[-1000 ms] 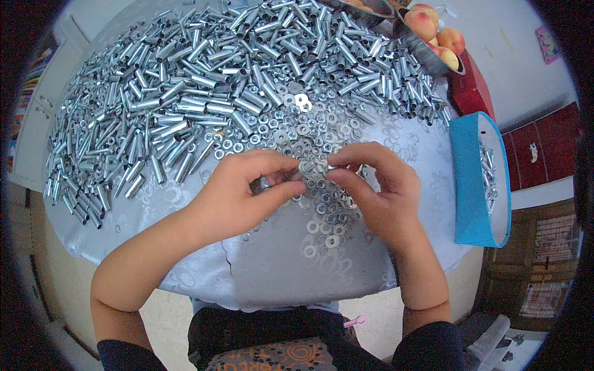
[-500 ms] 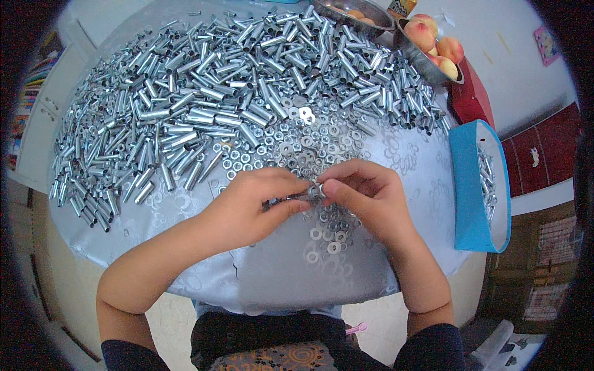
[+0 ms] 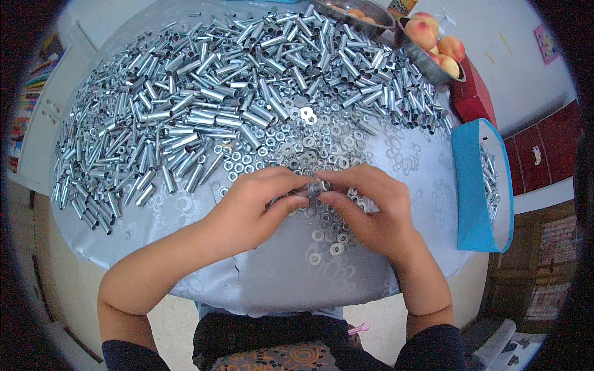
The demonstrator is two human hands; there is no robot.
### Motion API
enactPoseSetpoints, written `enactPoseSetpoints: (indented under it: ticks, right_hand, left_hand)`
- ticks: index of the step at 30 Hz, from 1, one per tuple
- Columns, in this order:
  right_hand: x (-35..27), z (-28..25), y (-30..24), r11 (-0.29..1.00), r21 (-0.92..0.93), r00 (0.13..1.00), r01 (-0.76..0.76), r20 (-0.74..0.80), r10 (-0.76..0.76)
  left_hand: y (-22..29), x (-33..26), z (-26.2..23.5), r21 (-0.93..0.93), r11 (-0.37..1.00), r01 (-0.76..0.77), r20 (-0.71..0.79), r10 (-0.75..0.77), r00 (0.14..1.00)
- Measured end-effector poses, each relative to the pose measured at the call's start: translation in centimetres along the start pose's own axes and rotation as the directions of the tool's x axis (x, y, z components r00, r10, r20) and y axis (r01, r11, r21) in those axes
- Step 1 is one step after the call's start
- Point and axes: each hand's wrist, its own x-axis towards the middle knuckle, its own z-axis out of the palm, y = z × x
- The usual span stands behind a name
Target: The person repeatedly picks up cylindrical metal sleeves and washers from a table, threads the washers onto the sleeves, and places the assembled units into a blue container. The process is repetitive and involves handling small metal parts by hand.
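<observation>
"What are the fingers doing?"
"The left hand (image 3: 263, 201) pinches a small metal part (image 3: 314, 189) between thumb and forefinger; its end pokes out toward the other hand."
"And the right hand (image 3: 374, 204)?"
"Thumb and forefinger stand slightly apart, at that same end, with a pale ring (image 3: 325, 185) between them. I can't tell whether they grip it or only touch it."
"Where is the part, exactly?"
"Between the two sets of fingertips, in front of the person, above the near edge of the washers (image 3: 307, 141). Most of it is hidden by the left fingers."
"What lies farther out?"
"A few loose washers lie nearer the person, and hex nuts are mixed into the heap. Beyond and to the left, tubes (image 3: 204, 115) cover much of the counter (image 3: 427, 185), which wears a shiny pale cloth."
"And at the right?"
"A blue box (image 3: 470, 185) with metal pieces (image 3: 490, 185) inside. Farther back, a red box (image 3: 471, 96), then a metal bowl (image 3: 427, 67) of peaches (image 3: 451, 47). Another bowl (image 3: 378, 28) with round fruit stands just beside it."
</observation>
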Motion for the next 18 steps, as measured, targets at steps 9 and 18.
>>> enactPoseSetpoints:
  ticks: [9, 18]
  right_hand:
    - [0.22, -0.31, -0.88, 0.975, 0.129, 0.983, -0.183, 0.037, 0.179]
    - [-0.47, -0.2, -0.56, 0.997, 0.053, 0.997, -0.063, 0.037, 0.061]
  left_hand:
    - [0.32, 0.09, -0.16, -0.003, 1.0, 0.0, -0.014, 0.0, 1.0]
    - [0.39, 0.13, -0.07, -0.017, 1.0, -0.008, 0.0, 0.008, 1.0]
